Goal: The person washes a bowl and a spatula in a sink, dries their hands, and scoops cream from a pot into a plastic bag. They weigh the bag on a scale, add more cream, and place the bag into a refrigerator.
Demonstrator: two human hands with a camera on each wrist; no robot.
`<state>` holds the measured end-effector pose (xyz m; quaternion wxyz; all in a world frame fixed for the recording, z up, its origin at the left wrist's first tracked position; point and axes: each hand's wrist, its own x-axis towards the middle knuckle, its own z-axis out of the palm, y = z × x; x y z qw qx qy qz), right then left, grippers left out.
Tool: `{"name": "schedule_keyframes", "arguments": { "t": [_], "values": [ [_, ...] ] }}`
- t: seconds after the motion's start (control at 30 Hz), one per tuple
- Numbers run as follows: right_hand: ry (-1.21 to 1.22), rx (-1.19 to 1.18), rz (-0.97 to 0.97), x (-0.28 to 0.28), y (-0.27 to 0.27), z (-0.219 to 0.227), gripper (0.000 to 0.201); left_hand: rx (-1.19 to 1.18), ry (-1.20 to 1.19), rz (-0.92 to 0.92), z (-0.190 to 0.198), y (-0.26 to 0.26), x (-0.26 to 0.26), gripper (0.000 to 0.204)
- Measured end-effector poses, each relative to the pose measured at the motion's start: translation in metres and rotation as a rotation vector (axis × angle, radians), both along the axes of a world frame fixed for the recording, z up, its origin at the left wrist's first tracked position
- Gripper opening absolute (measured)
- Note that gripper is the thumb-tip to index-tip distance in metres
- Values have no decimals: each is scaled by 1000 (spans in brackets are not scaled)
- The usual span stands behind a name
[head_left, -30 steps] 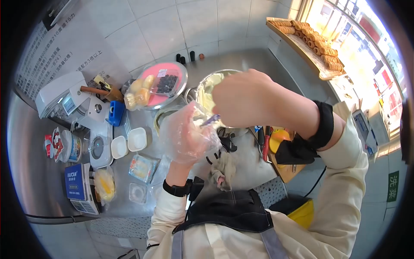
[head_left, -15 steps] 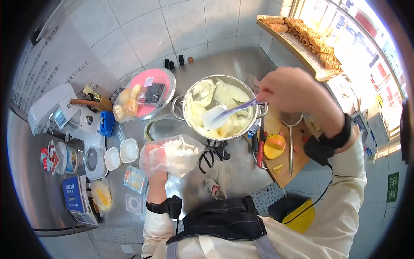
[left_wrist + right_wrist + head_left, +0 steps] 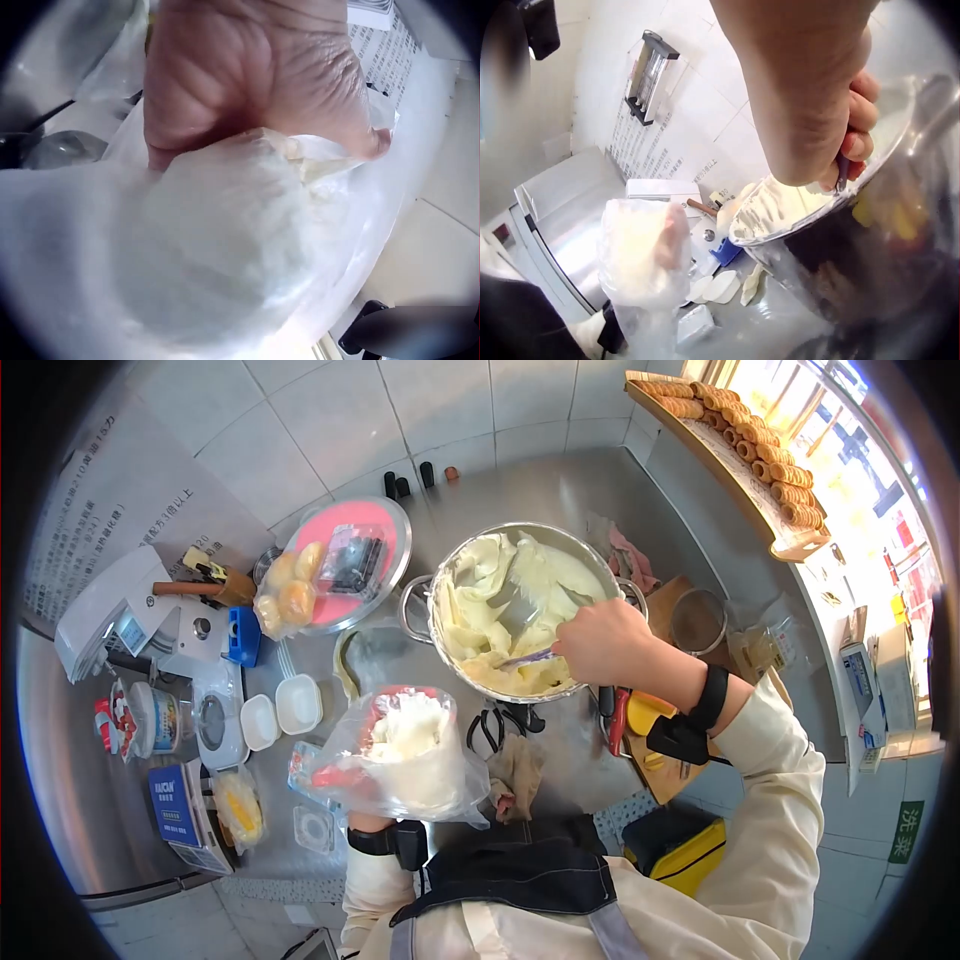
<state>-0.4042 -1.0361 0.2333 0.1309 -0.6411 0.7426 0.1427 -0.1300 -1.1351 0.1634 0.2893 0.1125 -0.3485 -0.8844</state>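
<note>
My left hand point(image 3: 247, 67) holds a clear plastic bag point(image 3: 432, 785) from outside, its fingers wrapped round it and partly veiled by the plastic. White cream point(image 3: 408, 728) fills the bag's mouth, which faces up. To the right, a two-handled metal pot point(image 3: 802, 262) contains pale, whipped cream point(image 3: 560, 575) heaped against its walls. Over the pot's near right rim, my right hand point(image 3: 610, 643) grips the purple handle of a spatula point(image 3: 530, 657). The spatula's blade is sunk in the cream and hidden.
Behind the bag stands a pink turntable point(image 3: 350, 595) with bagged bread rolls point(image 3: 292, 592) and a dark-filled clear box point(image 3: 352, 560). Black scissors point(image 3: 487, 730) and a cloth point(image 3: 518, 770) lie before the pot. A cutting board point(image 3: 664, 785) is at right, below a tray of pastry horns point(image 3: 745, 445).
My right hand has moved from the bag to above the pot, then lowered the spatula into the cream. The bag has drawn away from the pot, its mouth turning upward.
</note>
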Motion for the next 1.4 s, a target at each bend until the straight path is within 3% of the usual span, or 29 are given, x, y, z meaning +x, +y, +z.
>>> {"name": "schedule_keyframes", "arguments": {
  "t": [0.1,0.17,0.27,0.5,0.57,0.6,0.67,0.7,0.77,0.8,0.87,0.9,1.0,1.03,1.07,1.13,1.17,1.2,1.27,1.3,1.37,1.4],
  "values": [
    [-35,-48,-57,-5,6,2,20,-10,39,-55,0,0,-1,55],
    [-37,-104,-223,-5,12,10,20,7,21,-64,0,0,0,60],
    [72,-201,-159,1,21,6,20,29,-4,-81,0,0,1,67],
    [16,-338,-179,4,41,16,20,43,-58,-106,0,2,8,84],
    [-165,-406,-342,-2,51,9,21,46,-77,-104,0,2,10,89],
    [-164,-409,-335,-3,56,6,21,50,-86,-106,0,3,11,91],
    [-440,-439,-517,-6,67,3,20,59,-97,-116,0,3,12,96],
    [-433,-443,-508,-10,75,1,20,62,-99,-118,0,3,13,99],
    [-715,-571,-407,-11,86,2,12,69,-99,-111,-1,4,15,104],
    [-713,-565,-388,-5,88,4,12,77,-102,-102,-1,5,16,106],
    [-884,-763,-191,15,89,17,17,99,-118,-80,-1,6,19,111],
    [-780,-790,-66,24,87,27,31,192,-70,-100,-3,7,19,111],
    [-670,-783,52,45,85,41,38,154,-146,0,13,17,20,101],
    [-519,-800,136,48,84,47,43,28,228,-239,26,14,20,83],
    [-522,-800,149,47,84,53,43,23,230,-227,33,13,21,83],
    [-221,-859,338,42,86,64,42,-53,71,-198,45,15,27,73],
    [-171,-861,341,41,87,68,40,-125,-187,-8,56,28,25,117],
    [-179,-861,356,39,89,71,40,-124,-188,8,55,28,28,117],
    [-70,-900,375,32,92,74,37,-146,150,-196,50,22,31,56],
    [-52,-934,359,27,94,75,33,-149,147,-183,37,22,39,56],
    [14,-965,284,13,98,76,30,175,60,69,8,23,59,51],
    [72,-986,257,4,100,74,29,172,56,83,5,23,62,51]
  ]
}}
